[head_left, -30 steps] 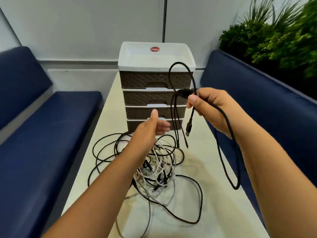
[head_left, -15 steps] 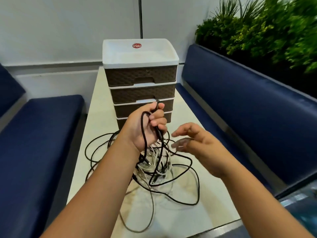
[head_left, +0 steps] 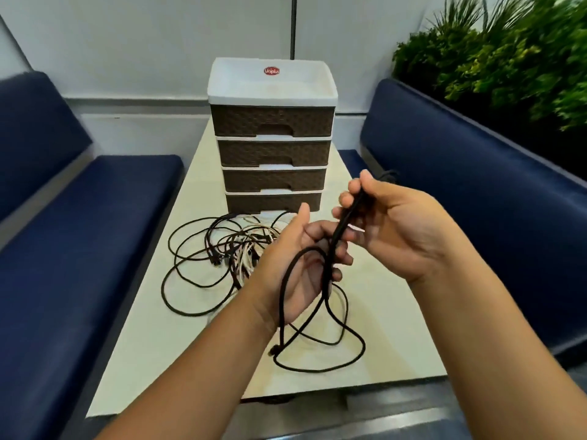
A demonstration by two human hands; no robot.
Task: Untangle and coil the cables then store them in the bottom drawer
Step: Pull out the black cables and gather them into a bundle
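- Head view: black cable (head_left: pixel 327 315), half a second ago in the left hand (head_left: pixel 301 271) alone, now also pinched by right hand (head_left: pixel 390 230) fingertips; left fingers curl round its loops.
- Coiling under way; tangle (head_left: pixel 228 249) on table (head_left: pixel 158 360), bottom drawer (head_left: pixel 273 201) closed.

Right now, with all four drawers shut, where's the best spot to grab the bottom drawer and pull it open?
Probably the recessed handle notch at the top middle of the bottom drawer front, coming straight from the front with fingertips hooked in. It is the lowest of four in the drawer unit; the cable pile lies close before it, so reach over that.
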